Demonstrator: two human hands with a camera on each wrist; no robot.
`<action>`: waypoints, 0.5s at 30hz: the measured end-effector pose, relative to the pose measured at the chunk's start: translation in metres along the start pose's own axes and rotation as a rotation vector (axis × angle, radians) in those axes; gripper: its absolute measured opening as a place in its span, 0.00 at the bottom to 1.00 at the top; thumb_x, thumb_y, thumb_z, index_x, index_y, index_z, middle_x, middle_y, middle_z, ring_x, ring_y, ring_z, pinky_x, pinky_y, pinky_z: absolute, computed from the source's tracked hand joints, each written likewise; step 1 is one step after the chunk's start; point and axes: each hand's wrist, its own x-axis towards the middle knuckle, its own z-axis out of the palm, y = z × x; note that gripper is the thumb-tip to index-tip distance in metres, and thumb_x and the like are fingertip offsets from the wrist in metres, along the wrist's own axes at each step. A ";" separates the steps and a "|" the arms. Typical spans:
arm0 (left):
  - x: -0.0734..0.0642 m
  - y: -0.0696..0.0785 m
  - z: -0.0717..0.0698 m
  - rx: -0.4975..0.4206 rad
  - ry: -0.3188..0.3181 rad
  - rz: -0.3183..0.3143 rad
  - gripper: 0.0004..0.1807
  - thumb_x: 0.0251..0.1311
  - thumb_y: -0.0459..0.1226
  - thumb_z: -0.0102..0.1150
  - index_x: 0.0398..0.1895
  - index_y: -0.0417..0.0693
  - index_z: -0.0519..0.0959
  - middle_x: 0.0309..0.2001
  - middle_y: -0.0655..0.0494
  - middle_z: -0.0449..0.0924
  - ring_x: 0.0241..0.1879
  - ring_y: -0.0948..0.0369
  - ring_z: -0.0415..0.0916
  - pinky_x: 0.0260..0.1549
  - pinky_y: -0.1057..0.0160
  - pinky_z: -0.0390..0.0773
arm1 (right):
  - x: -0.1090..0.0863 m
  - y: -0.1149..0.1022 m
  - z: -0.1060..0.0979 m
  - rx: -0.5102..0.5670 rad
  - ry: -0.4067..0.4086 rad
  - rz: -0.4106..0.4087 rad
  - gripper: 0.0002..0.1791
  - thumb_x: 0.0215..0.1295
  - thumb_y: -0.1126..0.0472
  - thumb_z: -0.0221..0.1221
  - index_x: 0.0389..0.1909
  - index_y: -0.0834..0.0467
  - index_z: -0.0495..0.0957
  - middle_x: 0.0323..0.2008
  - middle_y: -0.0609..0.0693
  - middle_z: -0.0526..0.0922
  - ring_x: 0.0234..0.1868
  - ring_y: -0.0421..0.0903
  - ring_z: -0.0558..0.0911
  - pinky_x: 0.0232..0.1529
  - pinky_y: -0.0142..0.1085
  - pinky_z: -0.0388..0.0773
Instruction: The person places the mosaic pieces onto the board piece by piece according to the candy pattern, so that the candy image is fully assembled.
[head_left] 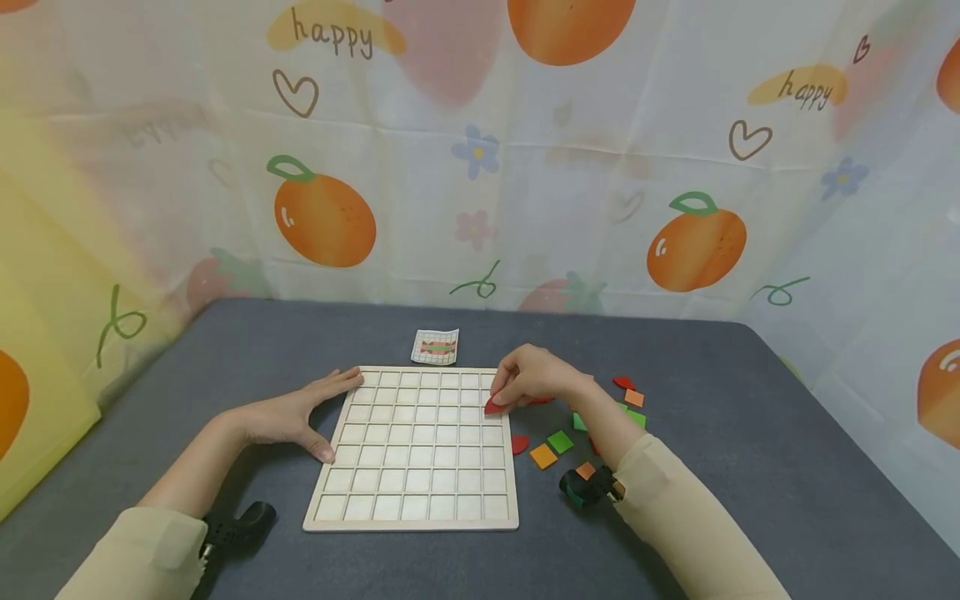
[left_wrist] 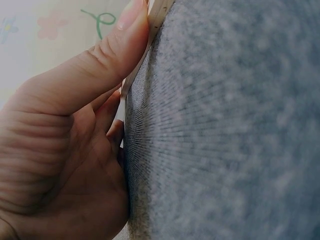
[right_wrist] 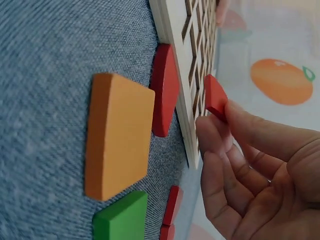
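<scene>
- At the left edge of the grid board (head_left: 416,457), the left hand (head_left: 288,414) lies with thumb and fingers spread wide – thumb against the side, fingertips up by the far-left corner. It grasps nothing; the wide spread seems meant to steady the board and stop it sliding.
- Over the board's right edge, toward its far end, the right hand (head_left: 536,373) pinches a small red piece (right_wrist: 215,95) between thumb and finger. Holding it by one end leaves the other end sticking out over the squares, which probably makes it easier to line up. Whether it touches the board I cannot tell.
- Just beside the board's right edge lie a curved red piece (head_left: 520,443), then an orange piece (head_left: 543,456) and a green piece (head_left: 560,442), all flat on the table (head_left: 750,433). That side suits the right hand – a short reach, I would judge.
- Farther right of the board, more pieces are scattered, among them a light orange square (head_left: 634,397) and a red one (head_left: 623,382); the right forearm partly covers this group.
- Just beyond the board's far edge sits a small card (head_left: 435,347) printed with a coloured pattern on a grid, presumably put there so it can be seen past both hands.
</scene>
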 end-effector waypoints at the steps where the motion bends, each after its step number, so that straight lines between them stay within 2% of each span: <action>1: 0.000 0.000 0.000 0.001 0.001 -0.001 0.67 0.40 0.42 0.80 0.80 0.44 0.44 0.81 0.40 0.29 0.77 0.33 0.19 0.64 0.23 0.34 | 0.000 -0.001 0.000 -0.010 -0.004 -0.003 0.05 0.59 0.63 0.68 0.36 0.57 0.86 0.30 0.51 0.90 0.32 0.44 0.87 0.37 0.36 0.81; 9: 0.000 -0.001 0.000 0.009 0.002 -0.008 0.67 0.40 0.42 0.80 0.80 0.44 0.44 0.81 0.40 0.29 0.77 0.33 0.20 0.64 0.23 0.34 | 0.000 -0.002 0.002 -0.063 -0.016 -0.013 0.05 0.60 0.64 0.67 0.36 0.59 0.87 0.30 0.53 0.90 0.31 0.42 0.87 0.36 0.35 0.81; 15: 0.001 0.000 0.001 0.012 0.004 -0.016 0.67 0.39 0.43 0.80 0.80 0.44 0.45 0.81 0.40 0.30 0.77 0.34 0.20 0.65 0.23 0.34 | 0.000 -0.002 0.004 -0.084 -0.029 0.019 0.04 0.59 0.64 0.68 0.35 0.57 0.87 0.30 0.50 0.90 0.30 0.41 0.85 0.30 0.31 0.73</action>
